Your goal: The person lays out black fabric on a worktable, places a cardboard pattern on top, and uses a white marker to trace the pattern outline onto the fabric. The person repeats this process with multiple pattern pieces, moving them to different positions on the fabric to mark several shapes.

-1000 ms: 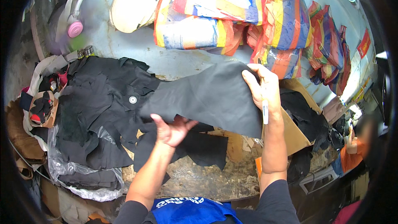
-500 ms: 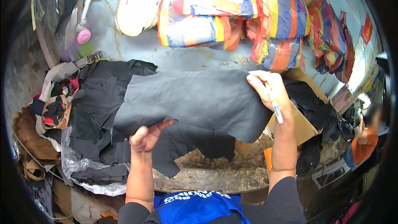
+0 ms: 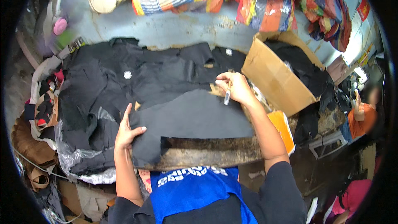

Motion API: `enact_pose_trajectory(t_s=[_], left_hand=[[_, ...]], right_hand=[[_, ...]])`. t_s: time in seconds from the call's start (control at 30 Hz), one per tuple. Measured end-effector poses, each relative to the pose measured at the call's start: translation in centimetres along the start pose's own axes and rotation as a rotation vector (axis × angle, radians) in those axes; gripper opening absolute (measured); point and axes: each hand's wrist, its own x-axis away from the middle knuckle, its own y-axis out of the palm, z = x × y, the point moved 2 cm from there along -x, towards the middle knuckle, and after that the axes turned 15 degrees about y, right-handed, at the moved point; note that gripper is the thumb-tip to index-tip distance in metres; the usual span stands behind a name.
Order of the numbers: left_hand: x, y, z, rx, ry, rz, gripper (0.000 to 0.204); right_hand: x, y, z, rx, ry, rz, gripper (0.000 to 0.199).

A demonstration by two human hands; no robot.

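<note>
A dark grey, leather-like sheet [image 3: 195, 118] lies spread on the worn wooden table [image 3: 211, 155] in front of me. My left hand [image 3: 127, 132] rests at the sheet's left end, thumb stretched out and apart from the fingers. Between the fingers of my right hand [image 3: 237, 88] is a white pen [image 3: 227, 93], its lower end pointing down over the sheet's far right part. More black material [image 3: 166, 68] is heaped beyond, with a white round piece [image 3: 127, 75] on it. Small tan scraps [image 3: 215, 90] show by the sheet's far edge.
An open cardboard box [image 3: 275, 76] with black material stands at the right, an orange pad [image 3: 282, 129] near it. Clear plastic [image 3: 76, 157] and brown rolled material [image 3: 31, 143] lie left. Striped bags [image 3: 271, 12] hang along the wall. A person in orange [image 3: 361, 120] sits far right.
The sheet, held up before, has come down onto the table. My right hand has moved left with the pen; my left hand has shifted slightly left. The view has tilted downward.
</note>
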Motion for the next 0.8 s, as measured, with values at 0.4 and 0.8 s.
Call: enact_pose_trajectory(t_s=[0.4, 0.8], left_hand=[[5.5, -4.3, -8.6, -0.901, -0.091, 0.264, 0.060], [-4.1, -2.2, -10.2, -0.690, 0.335, 0.452, 0.035]], right_hand=[[11.3, 10.9, 8.7, 0.312, 0.531, 0.230, 0.057], [0.7, 10.4, 10.0, -0.383, 0.176, 0.430, 0.014]])
